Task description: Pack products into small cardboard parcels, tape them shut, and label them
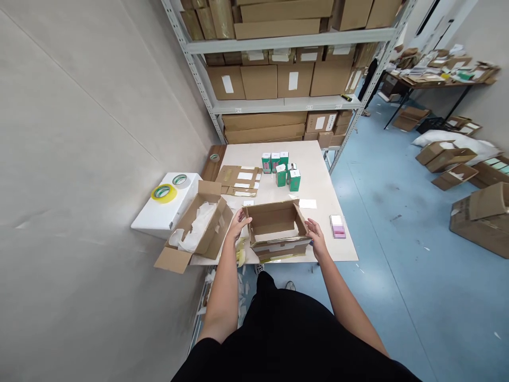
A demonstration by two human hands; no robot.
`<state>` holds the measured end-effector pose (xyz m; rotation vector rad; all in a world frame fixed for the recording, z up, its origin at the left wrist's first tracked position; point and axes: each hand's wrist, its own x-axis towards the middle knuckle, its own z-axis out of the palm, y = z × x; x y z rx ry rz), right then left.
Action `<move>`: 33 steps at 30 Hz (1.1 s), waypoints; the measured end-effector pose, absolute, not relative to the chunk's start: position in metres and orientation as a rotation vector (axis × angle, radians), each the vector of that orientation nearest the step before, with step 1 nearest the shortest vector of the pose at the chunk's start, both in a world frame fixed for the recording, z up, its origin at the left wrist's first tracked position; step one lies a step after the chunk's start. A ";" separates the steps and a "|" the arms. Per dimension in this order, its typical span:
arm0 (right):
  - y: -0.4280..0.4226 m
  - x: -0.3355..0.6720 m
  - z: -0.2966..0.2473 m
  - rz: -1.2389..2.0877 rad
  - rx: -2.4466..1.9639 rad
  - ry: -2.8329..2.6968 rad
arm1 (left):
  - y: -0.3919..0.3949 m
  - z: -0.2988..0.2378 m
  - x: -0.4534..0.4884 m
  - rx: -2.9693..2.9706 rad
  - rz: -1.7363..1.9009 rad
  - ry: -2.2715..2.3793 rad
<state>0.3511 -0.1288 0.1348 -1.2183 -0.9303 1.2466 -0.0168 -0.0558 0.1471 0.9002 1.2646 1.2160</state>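
Between my two hands is an open cardboard box (pixel 280 245), tilted near the table's front edge; the table surface shows through its frame, so its far opening seems open too. My left hand (pixel 237 225) grips its left side, thumb over the edge. On the opposite side, my right hand (pixel 317 236) is closed on the right edge, its fingers partly hidden. Behind the box stand several small green-and-white boxes (pixel 281 175). Flattened cardboard (pixel 234 175) with white labels lies to their left. A white paper slip (pixel 307 203) rests just beyond the box.
Left of the table, an open carton (pixel 212 225) holds white packing paper. Tape rolls (pixel 164 193) sit on a white box (pixel 139 216). A pink-and-white stack (pixel 338 227) lies at the table's right. Shelving (pixel 286 106) with cartons rises behind; more cartons (pixel 483 217) stand on the blue floor.
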 end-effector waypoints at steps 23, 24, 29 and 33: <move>-0.133 0.344 0.108 1.131 -1.322 -1.218 | -0.069 0.127 -0.006 1.127 1.282 1.344; -0.133 0.342 0.105 1.091 -1.352 -1.171 | -0.074 0.127 -0.009 1.105 1.251 1.328; -0.128 0.330 0.093 0.841 -1.488 -1.115 | -0.096 0.128 -0.013 1.059 1.112 1.349; -0.119 0.323 0.081 0.801 -1.542 -1.090 | -0.100 0.128 -0.002 1.129 1.068 1.413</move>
